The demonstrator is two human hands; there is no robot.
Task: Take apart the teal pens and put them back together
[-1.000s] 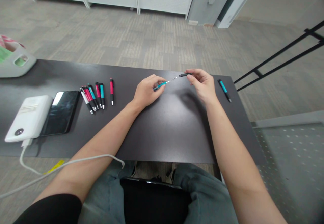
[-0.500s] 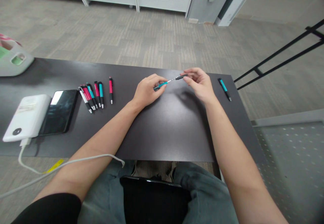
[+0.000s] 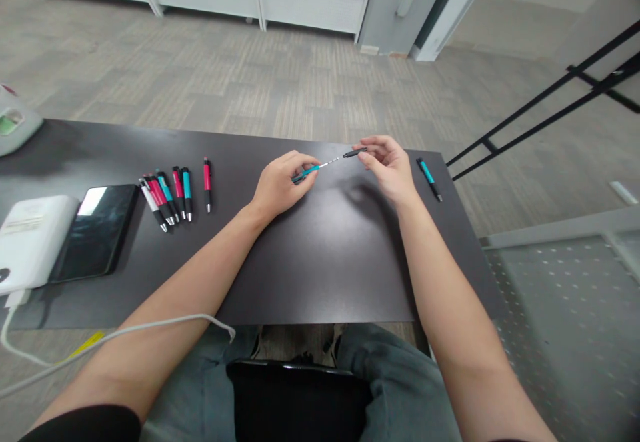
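In the head view my left hand (image 3: 281, 181) is closed around the teal barrel (image 3: 309, 171) of a ballpoint pen. A thin pale refill (image 3: 330, 161) reaches out of the barrel toward the right. My right hand (image 3: 389, 167) pinches the pen's black grip section (image 3: 354, 153), which is separated from the barrel and lines up with the refill's far end. Both hands are just above the dark table. Right of my right hand lies a whole teal pen (image 3: 429, 179). A red pen (image 3: 207, 185) lies alone to the left of my left hand.
Several red, teal and white pens, one a teal pen (image 3: 187, 194), lie grouped on the table (image 3: 320, 262). Further left are a black phone (image 3: 97, 232) and a white power bank (image 3: 37, 239). Its white cable (image 3: 165, 321) crosses my left forearm. A pale container (image 3: 17, 122) stands at the far left.
The black grip section is farther from the teal barrel, and more of the refill shows between them. My head view has shifted slightly to the right; the pens on the table lie as before.
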